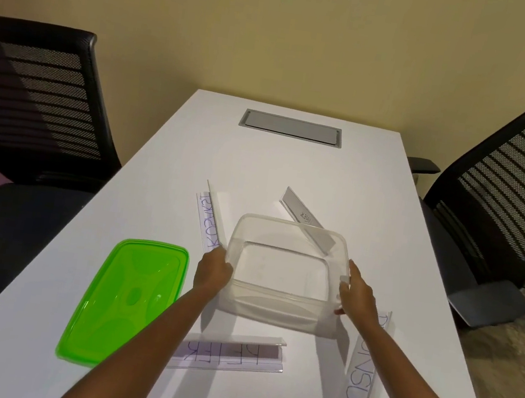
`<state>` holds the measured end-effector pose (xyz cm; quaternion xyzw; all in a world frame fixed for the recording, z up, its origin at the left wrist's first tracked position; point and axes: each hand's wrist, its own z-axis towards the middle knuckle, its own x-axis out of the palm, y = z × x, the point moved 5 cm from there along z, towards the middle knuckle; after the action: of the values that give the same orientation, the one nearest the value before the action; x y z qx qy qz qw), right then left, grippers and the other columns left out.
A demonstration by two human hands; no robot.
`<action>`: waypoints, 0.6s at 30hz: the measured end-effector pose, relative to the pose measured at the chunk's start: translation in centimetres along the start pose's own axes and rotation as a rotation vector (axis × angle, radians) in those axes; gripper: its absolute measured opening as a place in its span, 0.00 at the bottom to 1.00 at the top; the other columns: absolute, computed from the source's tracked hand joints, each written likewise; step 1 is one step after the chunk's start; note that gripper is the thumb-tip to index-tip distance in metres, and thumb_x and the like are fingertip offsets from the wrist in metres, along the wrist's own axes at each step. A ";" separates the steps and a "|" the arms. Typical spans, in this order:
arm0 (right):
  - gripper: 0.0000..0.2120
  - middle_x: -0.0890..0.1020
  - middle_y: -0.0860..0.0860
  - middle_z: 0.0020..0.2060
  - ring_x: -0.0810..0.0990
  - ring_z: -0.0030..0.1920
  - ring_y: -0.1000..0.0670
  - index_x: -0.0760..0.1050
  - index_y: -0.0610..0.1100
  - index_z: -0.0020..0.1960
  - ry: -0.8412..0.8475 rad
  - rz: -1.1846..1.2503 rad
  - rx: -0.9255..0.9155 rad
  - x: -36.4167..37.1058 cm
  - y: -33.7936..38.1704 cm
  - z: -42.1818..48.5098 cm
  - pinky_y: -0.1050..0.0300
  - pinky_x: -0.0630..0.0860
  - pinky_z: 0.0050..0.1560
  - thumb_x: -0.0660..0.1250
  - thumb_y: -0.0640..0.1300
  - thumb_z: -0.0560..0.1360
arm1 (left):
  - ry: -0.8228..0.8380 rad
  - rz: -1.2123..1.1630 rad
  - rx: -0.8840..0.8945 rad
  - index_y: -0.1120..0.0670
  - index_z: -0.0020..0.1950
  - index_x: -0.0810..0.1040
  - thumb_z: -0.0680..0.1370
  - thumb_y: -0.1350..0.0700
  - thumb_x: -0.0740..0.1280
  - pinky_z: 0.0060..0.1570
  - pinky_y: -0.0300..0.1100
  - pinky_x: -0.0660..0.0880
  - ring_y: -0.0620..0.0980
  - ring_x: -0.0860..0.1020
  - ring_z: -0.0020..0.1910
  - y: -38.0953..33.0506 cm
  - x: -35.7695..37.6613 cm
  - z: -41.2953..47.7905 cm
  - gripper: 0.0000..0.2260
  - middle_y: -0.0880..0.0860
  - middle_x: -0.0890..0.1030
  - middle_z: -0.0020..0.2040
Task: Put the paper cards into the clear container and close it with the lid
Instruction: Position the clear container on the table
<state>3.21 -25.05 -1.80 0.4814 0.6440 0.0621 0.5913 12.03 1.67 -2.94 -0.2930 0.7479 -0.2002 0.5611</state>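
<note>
The clear container (275, 312) is held a little above the white table, tilted with its opening facing me, and nothing lies inside it. My left hand (212, 269) grips its left wall and my right hand (357, 295) grips its right wall. The green lid (125, 301) lies flat on the table to the left. Several folded paper cards with writing lie around the container: one at the far left (209, 221), one at the far right (306, 216), one near me (229, 352), and one on the right (361, 374).
The white table (292, 169) has a grey cable hatch (291, 128) at its far end. A black mesh chair (35, 99) stands on the left and another (507, 199) on the right. The table's right edge runs close to the right-hand card.
</note>
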 end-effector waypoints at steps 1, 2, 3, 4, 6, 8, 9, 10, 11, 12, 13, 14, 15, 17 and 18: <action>0.25 0.75 0.35 0.62 0.79 0.53 0.34 0.54 0.45 0.76 0.003 -0.007 -0.006 0.0 0.1 0.1 0.40 0.80 0.51 0.53 0.37 0.79 | 0.003 -0.019 -0.001 0.68 0.53 0.74 0.75 0.67 0.57 0.52 0.54 0.79 0.66 0.81 0.51 0.1 0.1 -0.2 0.10 0.68 0.79 0.55; 0.25 0.75 0.35 0.63 0.79 0.54 0.34 0.55 0.44 0.76 0.011 -0.004 -0.009 0.0 0.1 0.2 0.40 0.81 0.50 0.53 0.37 0.79 | 0.006 -0.038 -0.002 0.68 0.53 0.74 0.75 0.67 0.58 0.52 0.54 0.79 0.66 0.81 0.50 0.3 0.1 -0.3 0.10 0.68 0.80 0.54; 0.25 0.75 0.35 0.63 0.79 0.53 0.34 0.55 0.44 0.76 0.020 0.008 -0.009 0.0 0.2 0.2 0.42 0.82 0.47 0.53 0.37 0.80 | 0.010 -0.052 -0.005 0.69 0.53 0.74 0.75 0.66 0.58 0.52 0.54 0.79 0.66 0.81 0.50 0.4 0.1 -0.4 0.10 0.68 0.80 0.54; 0.25 0.74 0.35 0.63 0.80 0.53 0.34 0.55 0.44 0.76 0.027 0.020 -0.008 0.0 0.2 0.2 0.43 0.82 0.45 0.53 0.37 0.80 | 0.013 -0.067 -0.005 0.69 0.53 0.74 0.75 0.66 0.59 0.52 0.53 0.79 0.66 0.81 0.50 0.5 0.0 -0.5 0.10 0.68 0.80 0.54; 0.24 0.75 0.35 0.62 0.79 0.55 0.34 0.56 0.43 0.75 0.023 0.042 -0.015 0.0 0.2 0.0 0.41 0.81 0.49 0.54 0.38 0.80 | 0.031 -0.111 -0.004 0.68 0.56 0.75 0.77 0.62 0.60 0.54 0.53 0.79 0.66 0.81 0.52 0.6 -0.1 -0.7 0.12 0.68 0.80 0.55; 0.23 0.77 0.35 0.60 0.77 0.57 0.33 0.57 0.41 0.75 -0.014 0.064 -0.038 -0.2 0.1 -0.5 0.36 0.76 0.57 0.54 0.42 0.81 | 0.044 -0.177 -0.013 0.65 0.60 0.74 0.80 0.57 0.60 0.56 0.54 0.78 0.66 0.80 0.54 0.8 -0.3 -1.0 0.14 0.68 0.80 0.56; 0.22 0.77 0.35 0.60 0.77 0.58 0.33 0.58 0.41 0.74 -0.048 0.084 -0.050 -0.3 -0.1 -0.9 0.37 0.74 0.60 0.54 0.45 0.81 | 0.038 -0.215 -0.019 0.64 0.60 0.75 0.81 0.55 0.58 0.56 0.55 0.78 0.66 0.80 0.55 1.1 -0.4 -1.3 0.15 0.69 0.80 0.56; 0.22 0.77 0.35 0.61 0.76 0.59 0.34 0.59 0.41 0.74 -0.090 0.117 -0.057 -0.3 -0.4 -1.3 0.38 0.73 0.62 0.53 0.46 0.82 | 0.024 -0.244 -0.024 0.63 0.60 0.75 0.81 0.54 0.57 0.56 0.56 0.77 0.66 0.80 0.54 1.5 -0.6 -1.7 0.15 0.68 0.80 0.56; 0.21 0.77 0.36 0.62 0.76 0.60 0.35 0.60 0.41 0.73 -0.137 0.164 -0.059 -0.3 -0.8 -1.9 0.40 0.72 0.63 0.53 0.47 0.82 | 0.004 -0.248 -0.028 0.62 0.59 0.76 0.81 0.54 0.56 0.56 0.55 0.77 0.65 0.80 0.54 2.0 -0.8 -2.2 0.16 0.68 0.81 0.55; 0.20 0.76 0.37 0.62 0.76 0.61 0.36 0.62 0.41 0.72 -0.184 0.225 -0.056 -0.2 -1.2 -2.6 0.41 0.72 0.63 0.53 0.47 0.82 | -0.025 -0.225 -0.030 0.62 0.59 0.76 0.82 0.53 0.55 0.55 0.53 0.77 0.64 0.80 0.53 2.7 -1.0 -2.8 0.16 0.66 0.82 0.54; 0.19 0.76 0.37 0.62 0.76 0.60 0.36 0.64 0.41 0.70 -0.222 0.296 -0.047 0.2 -1.8 -3.3 0.41 0.72 0.62 0.53 0.46 0.82 | -0.058 -0.183 -0.036 0.61 0.57 0.77 0.82 0.53 0.55 0.53 0.51 0.77 0.63 0.81 0.52 3.5 -1.1 -3.4 0.16 0.65 0.82 0.54; 0.18 0.76 0.37 0.61 0.76 0.60 0.36 0.66 0.40 0.68 -0.251 0.366 -0.028 0.7 -2.4 -4.1 0.40 0.73 0.62 0.53 0.46 0.82 | -0.093 -0.134 -0.044 0.61 0.56 0.77 0.82 0.53 0.55 0.52 0.50 0.76 0.61 0.81 0.51 4.4 -1.3 -4.1 0.15 0.64 0.83 0.53; 0.16 0.77 0.37 0.60 0.77 0.59 0.36 0.67 0.40 0.66 -0.275 0.430 0.004 1.4 -3.1 -4.8 0.39 0.74 0.60 0.54 0.45 0.82 | -0.123 -0.086 -0.052 0.61 0.56 0.78 0.81 0.55 0.55 0.51 0.49 0.76 0.61 0.81 0.52 5.2 -1.4 -4.8 0.15 0.63 0.83 0.53; 0.13 0.80 0.36 0.52 0.80 0.50 0.37 0.69 0.39 0.61 -0.297 0.488 0.083 3.1 -4.4 -6.2 0.40 0.77 0.52 0.54 0.44 0.81 | -0.171 -0.011 -0.065 0.60 0.55 0.79 0.80 0.58 0.57 0.52 0.48 0.75 0.59 0.79 0.55 6.6 -1.6 -6.1 0.12 0.61 0.82 0.56; 0.11 0.80 0.36 0.47 0.80 0.43 0.39 0.70 0.39 0.59 -0.281 0.493 0.117 4.0 -5.0 -6.8 0.44 0.78 0.45 0.54 0.44 0.81 | -0.187 0.015 -0.074 0.60 0.55 0.80 0.80 0.60 0.58 0.53 0.49 0.74 0.59 0.78 0.57 7.3 -1.6 -6.6 0.12 0.60 0.81 0.57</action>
<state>-4.48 -21.58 -5.89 0.6607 0.4219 0.0992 0.6129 4.47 8.01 -4.42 -0.3253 0.7012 -0.1396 0.6189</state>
